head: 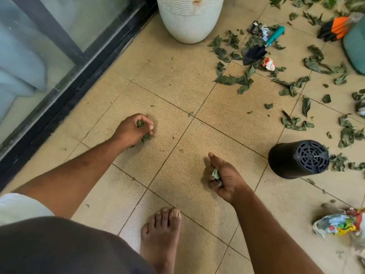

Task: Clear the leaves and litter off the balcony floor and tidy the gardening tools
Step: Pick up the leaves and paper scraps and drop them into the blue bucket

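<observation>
Gripping crumpled green leaves (292, 88), left hand (134, 128), right hand (222, 177)

Your only view comes from your head, looking steeply down at the beige tiled floor (177, 91), close above your bare foot (161, 232); the ribbed white ceramic planter (190, 20) stands beyond it.

Floor tiles (197, 80) matt beige, fine rough grain; white planter (190, 18) matt, ribbed on top, looks ceramic. Black pot (296, 159) smooth plastic, slight sheen; trowel (260, 48) has dark matt blade, glossy teal plastic handle. Litter (339, 224) crumpled glossy printed paper; leaves (235, 80) dull, curled.
</observation>
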Motion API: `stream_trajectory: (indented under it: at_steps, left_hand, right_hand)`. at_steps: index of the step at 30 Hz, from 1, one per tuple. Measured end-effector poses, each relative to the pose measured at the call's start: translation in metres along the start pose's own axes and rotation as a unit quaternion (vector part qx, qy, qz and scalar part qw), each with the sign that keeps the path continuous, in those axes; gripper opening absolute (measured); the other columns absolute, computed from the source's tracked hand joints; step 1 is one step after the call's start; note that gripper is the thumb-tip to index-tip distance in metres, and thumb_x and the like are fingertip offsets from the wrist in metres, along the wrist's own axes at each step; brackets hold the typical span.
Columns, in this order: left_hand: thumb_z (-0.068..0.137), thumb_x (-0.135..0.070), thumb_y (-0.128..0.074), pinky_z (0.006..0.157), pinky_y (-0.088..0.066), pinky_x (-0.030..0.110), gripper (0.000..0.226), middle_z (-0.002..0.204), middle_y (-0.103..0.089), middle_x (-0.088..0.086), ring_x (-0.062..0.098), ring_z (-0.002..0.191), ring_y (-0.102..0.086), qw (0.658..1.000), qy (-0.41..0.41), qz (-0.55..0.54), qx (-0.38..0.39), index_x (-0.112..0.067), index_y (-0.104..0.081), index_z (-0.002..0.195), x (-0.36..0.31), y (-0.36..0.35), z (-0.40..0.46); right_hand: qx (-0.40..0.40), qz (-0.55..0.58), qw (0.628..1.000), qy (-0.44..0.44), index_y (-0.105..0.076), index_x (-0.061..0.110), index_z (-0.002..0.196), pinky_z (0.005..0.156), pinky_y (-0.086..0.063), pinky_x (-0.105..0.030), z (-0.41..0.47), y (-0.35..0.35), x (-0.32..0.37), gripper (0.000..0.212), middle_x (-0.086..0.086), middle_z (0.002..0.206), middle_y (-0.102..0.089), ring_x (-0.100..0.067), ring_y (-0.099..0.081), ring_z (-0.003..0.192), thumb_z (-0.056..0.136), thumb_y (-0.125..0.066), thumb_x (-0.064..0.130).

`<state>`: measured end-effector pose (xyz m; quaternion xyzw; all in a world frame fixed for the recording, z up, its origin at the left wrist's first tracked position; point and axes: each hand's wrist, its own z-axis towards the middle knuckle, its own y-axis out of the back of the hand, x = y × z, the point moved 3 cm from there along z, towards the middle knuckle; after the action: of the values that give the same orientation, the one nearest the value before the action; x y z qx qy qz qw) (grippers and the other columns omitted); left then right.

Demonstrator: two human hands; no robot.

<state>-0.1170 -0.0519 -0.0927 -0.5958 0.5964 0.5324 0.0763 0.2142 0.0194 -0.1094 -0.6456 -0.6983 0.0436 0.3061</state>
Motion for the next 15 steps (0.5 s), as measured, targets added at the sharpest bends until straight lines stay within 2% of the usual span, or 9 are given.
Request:
stream_trajectory:
  at_steps: [1,3,4,5,7,8,10,12,15]
  left_hand:
    - [0.097,-0.032,-0.078,0.076,-0.050,0.017,0.008,0.092,-0.080,-0.015,-0.007,0.084,-0.069,0.999,-0.018,0.041,-0.014,-0.030,-0.075,0.103,0.005,0.001,0.000]
    - [0.094,-0.035,-0.082,0.055,-0.042,0.006,0.015,0.105,-0.077,-0.019,-0.013,0.062,-0.062,0.992,-0.051,0.108,-0.029,-0.030,-0.079,0.108,0.011,0.001,-0.005]
    - [0.093,-0.038,-0.082,0.052,-0.044,0.008,0.022,0.112,-0.077,-0.019,-0.011,0.055,-0.060,0.989,-0.065,0.127,-0.028,-0.031,-0.079,0.114,0.014,0.000,-0.008]
    - [0.092,-0.044,-0.081,0.055,-0.053,0.016,0.029,0.119,-0.076,-0.019,-0.007,0.057,-0.064,0.985,-0.081,0.148,-0.026,-0.034,-0.079,0.119,0.017,-0.001,-0.011]
    - [0.091,-0.054,-0.077,0.065,-0.064,0.033,0.033,0.126,-0.075,-0.017,0.003,0.078,-0.074,0.973,-0.110,0.199,-0.037,-0.042,-0.078,0.121,0.025,-0.002,-0.013]
    - [0.091,-0.056,-0.076,0.066,-0.063,0.031,0.031,0.124,-0.076,-0.016,0.004,0.085,-0.074,0.965,-0.120,0.225,-0.055,-0.043,-0.079,0.119,0.030,-0.001,-0.013]
    - [0.093,-0.057,-0.074,0.063,-0.056,0.022,0.025,0.115,-0.078,-0.016,0.002,0.086,-0.071,0.954,-0.131,0.255,-0.092,-0.045,-0.080,0.114,0.036,0.001,-0.013]
    - [0.095,-0.057,-0.073,0.063,-0.053,0.021,0.023,0.111,-0.077,-0.015,0.004,0.087,-0.070,0.947,-0.145,0.262,-0.118,-0.044,-0.081,0.113,0.037,0.002,-0.014]
    - [0.100,-0.050,-0.069,0.069,-0.056,0.026,0.023,0.111,-0.077,-0.009,0.014,0.097,-0.071,0.920,-0.193,0.314,-0.136,-0.038,-0.081,0.116,0.037,-0.001,-0.014]
  right_hand:
    - [-0.003,-0.028,0.999,0.027,-0.053,0.016,0.091,0.032,-0.034,-0.018,0.000,-0.007,0.002,0.023,-0.003,0.065,-0.048,-0.009,-0.043,0.040,0.101,-0.069,0.029]
    - [-0.022,-0.108,0.990,0.093,-0.061,0.009,0.104,0.037,-0.043,-0.023,0.001,-0.023,0.006,0.017,-0.007,0.066,-0.056,-0.010,-0.048,0.040,0.102,-0.067,0.025]
    - [-0.037,-0.151,0.981,0.117,-0.067,0.011,0.113,0.042,-0.049,-0.027,0.002,-0.029,0.006,0.017,-0.007,0.071,-0.063,-0.011,-0.053,0.044,0.102,-0.066,0.024]
    - [-0.054,-0.194,0.970,0.134,-0.073,0.018,0.118,0.046,-0.052,-0.030,0.005,-0.034,0.006,0.017,-0.004,0.076,-0.068,-0.011,-0.056,0.048,0.103,-0.066,0.024]
    - [-0.091,-0.299,0.936,0.163,-0.077,0.030,0.119,0.047,-0.052,-0.030,0.013,-0.044,0.004,0.020,0.002,0.079,-0.073,-0.011,-0.058,0.049,0.105,-0.064,0.026]
    - [-0.105,-0.367,0.905,0.188,-0.077,0.033,0.122,0.047,-0.053,-0.028,0.019,-0.049,0.003,0.022,0.006,0.082,-0.076,-0.011,-0.060,0.049,0.105,-0.063,0.027]
    - [-0.113,-0.494,0.822,0.259,-0.072,0.032,0.131,0.048,-0.056,-0.023,0.030,-0.059,0.000,0.030,0.010,0.086,-0.078,-0.010,-0.067,0.050,0.106,-0.058,0.024]
    - [-0.114,-0.584,0.737,0.321,-0.066,0.032,0.138,0.048,-0.053,-0.016,0.037,-0.066,-0.006,0.035,0.010,0.080,-0.076,-0.005,-0.066,0.047,0.107,-0.053,0.023]
    - [-0.118,-0.673,0.647,0.338,-0.056,0.036,0.139,0.057,-0.059,-0.027,0.039,-0.066,-0.015,0.031,0.008,0.087,-0.074,-0.008,-0.066,0.057,0.109,-0.049,0.033]
